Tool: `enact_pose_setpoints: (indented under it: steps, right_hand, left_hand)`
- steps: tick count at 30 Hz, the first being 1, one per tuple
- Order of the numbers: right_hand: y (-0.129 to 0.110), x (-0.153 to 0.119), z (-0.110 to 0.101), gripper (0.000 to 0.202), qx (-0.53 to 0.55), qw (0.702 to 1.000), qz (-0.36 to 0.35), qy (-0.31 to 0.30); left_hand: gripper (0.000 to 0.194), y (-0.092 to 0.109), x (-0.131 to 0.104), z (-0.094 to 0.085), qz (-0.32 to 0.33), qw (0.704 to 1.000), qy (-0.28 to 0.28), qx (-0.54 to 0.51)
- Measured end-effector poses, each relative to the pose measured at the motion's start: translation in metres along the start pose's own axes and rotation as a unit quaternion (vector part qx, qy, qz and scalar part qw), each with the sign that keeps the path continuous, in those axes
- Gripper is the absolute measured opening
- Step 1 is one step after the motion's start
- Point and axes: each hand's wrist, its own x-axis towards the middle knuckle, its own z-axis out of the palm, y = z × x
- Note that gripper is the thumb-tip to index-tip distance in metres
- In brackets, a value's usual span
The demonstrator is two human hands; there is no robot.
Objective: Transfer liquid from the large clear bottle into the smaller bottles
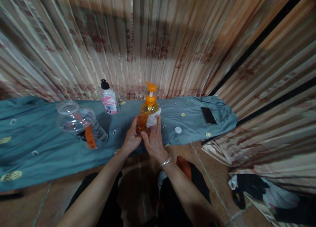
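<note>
An orange pump bottle (pixel 150 101) stands upright between my hands, its pump head at the top. My left hand (pixel 133 137) has its fingers wrapped round the bottle's left side. From the right, my right hand (pixel 153 139) presses a white tissue (pixel 153 117) against the bottle, with the thumb near its base. Whether the bottle rests on the cloth or is slightly lifted, I cannot tell. A clear bottle with a black cap and pink label (pixel 109 101) stands behind and to the left.
A large clear plastic jar (pixel 76 120) with an orange strip stands on the blue-green cloth (pixel 49 154) at left. To the right lie a white round cap (pixel 178 130) and a black phone (pixel 208 115). A patterned curtain (pixel 160 39) hangs behind. Dark clothing (pixel 251 184) lies at lower right.
</note>
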Motion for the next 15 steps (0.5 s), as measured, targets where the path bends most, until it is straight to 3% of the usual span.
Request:
enact_pose_setpoints:
  steps: [4, 7, 11, 15]
  right_hand:
    - [0.014, -0.034, 0.02, 0.078, 0.042, 0.995, 0.071, -0.056]
    - [0.019, -0.046, 0.023, 0.074, 0.084, 0.985, 0.118, -0.093]
    - [0.016, -0.034, 0.011, 0.074, 0.123, 0.98, 0.139, -0.075]
    - [0.003, -0.001, -0.014, 0.073, 0.105, 0.99, 0.094, -0.025]
  left_hand:
    - [0.072, -0.004, 0.0, -0.004, -0.017, 1.0, 0.004, -0.005]
    - [0.07, -0.004, 0.001, -0.003, -0.019, 1.0, 0.011, -0.009]
    - [0.071, 0.0, 0.002, 0.003, -0.013, 1.0, 0.029, -0.005]
    - [0.072, 0.0, 0.006, 0.012, -0.014, 0.998, 0.065, 0.013]
